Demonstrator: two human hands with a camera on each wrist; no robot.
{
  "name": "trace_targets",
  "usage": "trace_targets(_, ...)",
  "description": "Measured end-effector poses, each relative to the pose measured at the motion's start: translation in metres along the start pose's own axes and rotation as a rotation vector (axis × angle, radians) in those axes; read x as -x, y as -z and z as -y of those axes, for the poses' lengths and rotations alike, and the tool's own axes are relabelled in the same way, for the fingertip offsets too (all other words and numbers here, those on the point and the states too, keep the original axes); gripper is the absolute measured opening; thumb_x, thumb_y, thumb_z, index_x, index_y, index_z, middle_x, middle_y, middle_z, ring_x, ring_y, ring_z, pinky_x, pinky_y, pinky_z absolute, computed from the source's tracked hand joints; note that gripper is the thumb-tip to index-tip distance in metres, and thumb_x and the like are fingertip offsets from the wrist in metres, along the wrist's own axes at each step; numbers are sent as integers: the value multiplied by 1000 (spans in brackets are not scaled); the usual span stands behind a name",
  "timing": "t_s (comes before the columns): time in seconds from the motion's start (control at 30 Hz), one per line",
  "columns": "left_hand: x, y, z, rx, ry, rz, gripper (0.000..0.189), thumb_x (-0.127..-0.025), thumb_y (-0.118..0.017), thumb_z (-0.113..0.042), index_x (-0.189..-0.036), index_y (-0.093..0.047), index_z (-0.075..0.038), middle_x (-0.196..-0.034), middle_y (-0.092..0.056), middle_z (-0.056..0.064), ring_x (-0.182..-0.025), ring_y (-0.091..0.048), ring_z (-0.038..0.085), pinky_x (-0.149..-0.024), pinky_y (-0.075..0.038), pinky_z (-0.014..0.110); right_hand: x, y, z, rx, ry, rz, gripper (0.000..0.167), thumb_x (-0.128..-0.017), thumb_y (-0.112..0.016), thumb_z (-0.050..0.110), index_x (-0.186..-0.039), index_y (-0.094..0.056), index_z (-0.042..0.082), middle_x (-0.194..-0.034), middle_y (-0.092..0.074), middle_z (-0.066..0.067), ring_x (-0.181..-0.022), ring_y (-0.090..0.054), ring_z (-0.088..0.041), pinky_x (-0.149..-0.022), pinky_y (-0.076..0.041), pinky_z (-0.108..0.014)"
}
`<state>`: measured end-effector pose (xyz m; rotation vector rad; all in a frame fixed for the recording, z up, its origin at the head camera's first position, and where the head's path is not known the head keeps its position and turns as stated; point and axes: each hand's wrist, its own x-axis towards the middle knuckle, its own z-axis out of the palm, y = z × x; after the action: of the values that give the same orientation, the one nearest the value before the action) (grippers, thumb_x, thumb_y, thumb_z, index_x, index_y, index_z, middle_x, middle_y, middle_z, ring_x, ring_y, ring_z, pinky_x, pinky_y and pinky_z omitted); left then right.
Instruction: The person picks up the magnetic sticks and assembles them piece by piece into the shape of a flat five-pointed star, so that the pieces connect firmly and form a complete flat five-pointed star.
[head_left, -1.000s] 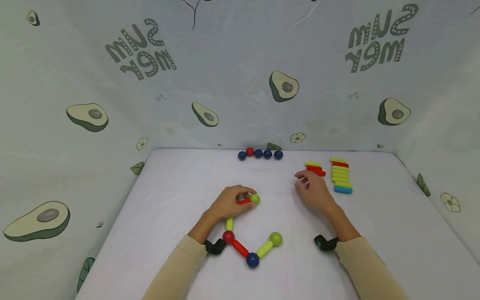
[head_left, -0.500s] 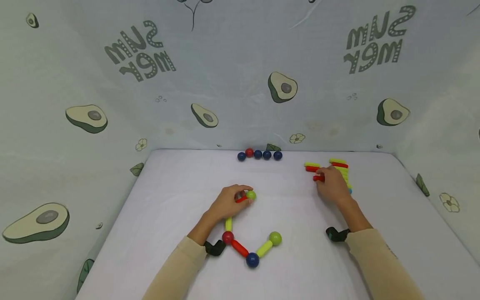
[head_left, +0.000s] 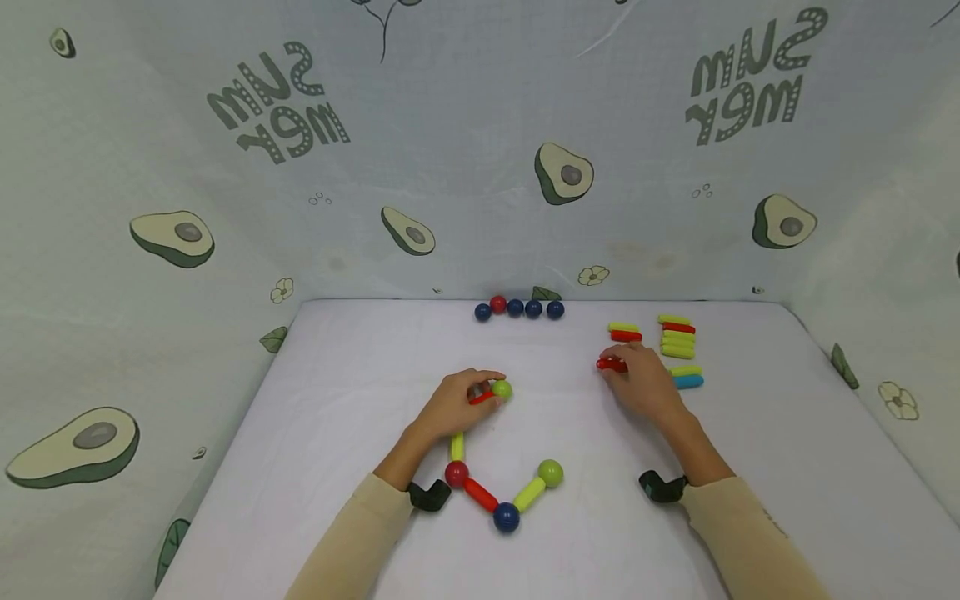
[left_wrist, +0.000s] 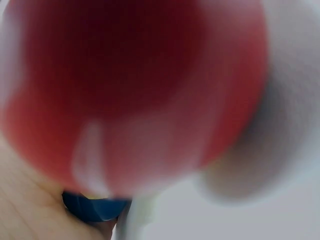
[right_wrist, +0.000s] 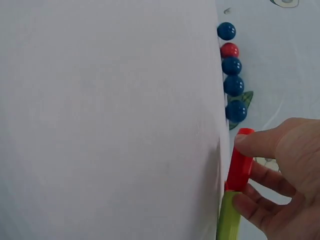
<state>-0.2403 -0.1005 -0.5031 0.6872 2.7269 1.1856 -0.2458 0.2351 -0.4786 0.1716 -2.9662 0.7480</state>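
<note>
My left hand [head_left: 465,402] pinches a light green ball [head_left: 502,390] between thumb and fingertips. A red rod [head_left: 482,398] joins that ball on its left. Under the hand a yellow-green rod [head_left: 457,447] runs to a red ball [head_left: 457,474], which looms large [left_wrist: 135,100] in the left wrist view. Partly hidden there is a blue ball [left_wrist: 95,207]. My right hand [head_left: 645,379] pinches a red rod [head_left: 612,364], also seen as the red rod [right_wrist: 240,160] in the right wrist view. A yellow-green rod [right_wrist: 228,217] shows beyond its lower end; whether they touch, I cannot tell.
Along the far edge stand several blue balls [head_left: 515,308] and one red ball [head_left: 498,304]. Loose yellow-green rods [head_left: 678,343], red rods [head_left: 626,336] and a blue rod [head_left: 687,382] lie at right. The chain continues nearer me through a navy ball [head_left: 506,517] to a green ball [head_left: 551,473].
My right hand reached the rods, took hold of a red one and moved back left with it. A gap has appeared in the yellow-green row. The left hand has hardly moved.
</note>
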Motion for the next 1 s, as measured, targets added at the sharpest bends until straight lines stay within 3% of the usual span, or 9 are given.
trace_targets(0.17,1,0,-2,10,-5,-2,37,-97,-69,-26,-133,-69,-24,-105,-67,-3,-85,-55,13,-74,-47,26,1,-2,1,-7,-14,33,37,-99,-69,13,-132,-61,-2,-127,-62,-25,-114,-56,-40,-100,-53,-57)
trace_targets(0.43,1,0,-2,10,-4,-7,35,-97,-69,-25,-132,-69,-25,-104,-67,-4,-82,-54,12,-71,-46,25,-2,6,0,-24,-1,55,36,-104,-58,13,-137,-48,1,-128,-58,-24,-115,-55,-40,-100,-52,-59)
trace_targets(0.63,2,-1,0,17,2,-8,36,-96,-69,-26,-132,-69,-26,-104,-67,-5,-83,-54,12,-72,-46,26,-2,5,3,-24,8,70,35,-101,-63,11,-133,-51,0,-126,-59,-23,-113,-56,-39,-99,-53,-57)
trace_targets(0.77,2,-1,0,10,11,-10,36,-96,-69,-27,-132,-69,-27,-104,-67,-5,-82,-54,12,-70,-46,26,0,-3,20,-56,63,100,33,-100,-66,12,-131,-57,2,-123,-63,-20,-110,-60,-36,-96,-56,-54)
trace_targets(1.0,1,-1,0,10,19,-11,35,-96,-70,-28,-131,-69,-27,-104,-67,-5,-81,-54,12,-69,-45,25,6,-26,62,-120,189,230,30,-94,-71,9,-124,-66,5,-114,-68,-11,-102,-64,-25,-93,-58,-46)
